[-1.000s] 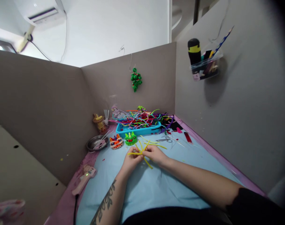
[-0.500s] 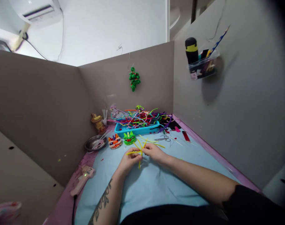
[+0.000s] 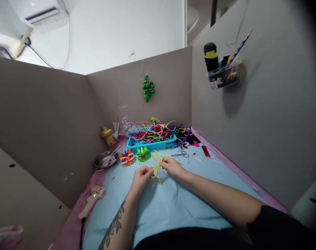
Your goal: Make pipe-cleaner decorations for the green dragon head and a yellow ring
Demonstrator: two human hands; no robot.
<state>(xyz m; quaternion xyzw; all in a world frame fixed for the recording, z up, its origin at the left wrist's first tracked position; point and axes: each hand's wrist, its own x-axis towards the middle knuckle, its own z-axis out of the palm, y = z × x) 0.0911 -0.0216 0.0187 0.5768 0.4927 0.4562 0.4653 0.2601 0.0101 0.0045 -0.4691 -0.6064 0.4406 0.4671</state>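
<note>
Between my hands is a bunch of yellow pipe cleaners [image 3: 159, 171], crossed at one point with the ends sticking out several ways. My left hand [image 3: 141, 178] pinches one strand, which curves into a loop beside the fingertips. The fingers of my right hand [image 3: 171, 165] are closed on the bunch near its crossing. Just beyond my hands sit a green pipe-cleaner animal head [image 3: 143, 154] and an orange and white one [image 3: 127, 158]. Scissors [image 3: 183, 154] lie past my right hand, near a loose yellow strand.
A blue tray [image 3: 152, 145] heaped with coloured pipe cleaners stands at the back. On the left are a metal bowl [image 3: 106, 160] and a pink glue gun [image 3: 91, 202] with a lit green light. Grey panels [image 3: 142, 104] enclose the light-blue covered table [image 3: 173, 215].
One yellow strand that stuck out straight to the left is now bent into a loop at my left fingertips. My left hand has turned, and the bunch has shifted slightly right.
</note>
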